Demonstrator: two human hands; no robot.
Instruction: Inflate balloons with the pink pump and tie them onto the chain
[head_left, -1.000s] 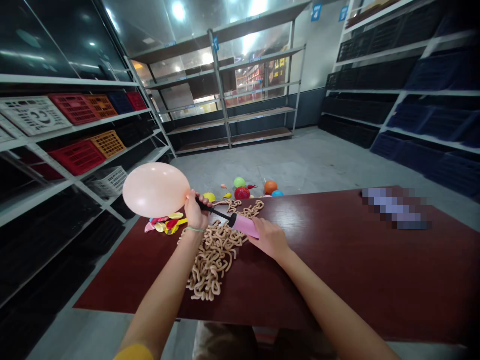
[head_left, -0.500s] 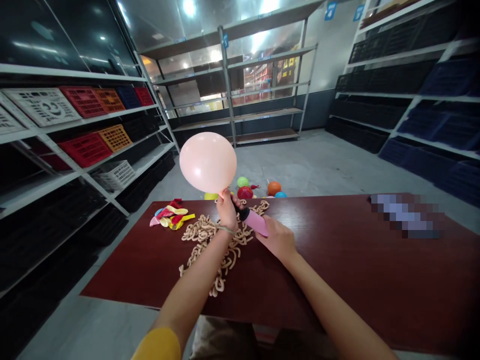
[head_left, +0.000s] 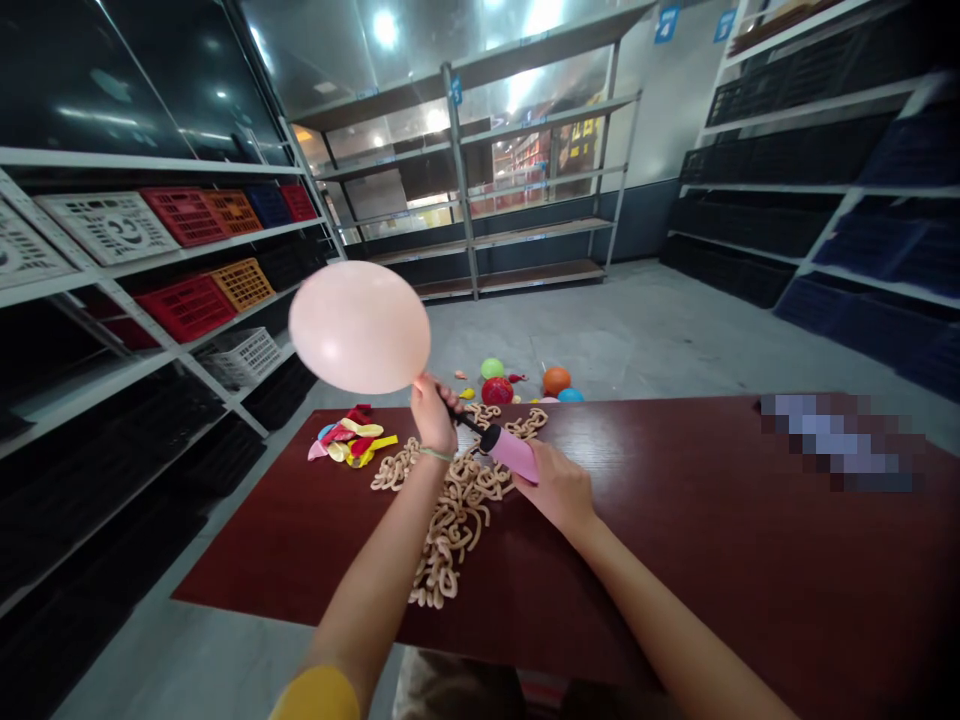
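Swollen balloon hangs on one pinched neck

The pale pink balloon (head_left: 360,328), large and taut, is up in the air at the far left part of the dark red table (head_left: 690,540), its neck running into the left hand (head_left: 435,412). That hand is closed around the neck and the black end of a hand pump (head_left: 516,455); exactly how the neck sits there is hidden by the fingers. The right hand (head_left: 556,485) is wrapped around the pump's pink barrel, and a length of black rod (head_left: 470,424) shows between the two hands.

The likeliest trouble, I judge, is at the neck: if the left fingers loosen, or the rod is pushed or pulled off line, the rubber could slip free and the air rush out. Bursting is the other risk, since more air would stretch a skin that already looks tight. A low swing of the arms could also brush the tan, curled pieces (head_left: 457,510) heaped beneath the hands and scatter them, or sweep the limp balloons (head_left: 356,440) beside them off the table. Inflated balloons such as the red one (head_left: 497,391) and the orange one (head_left: 557,380) show beyond its far edge, where anything knocked over could be hard to reach
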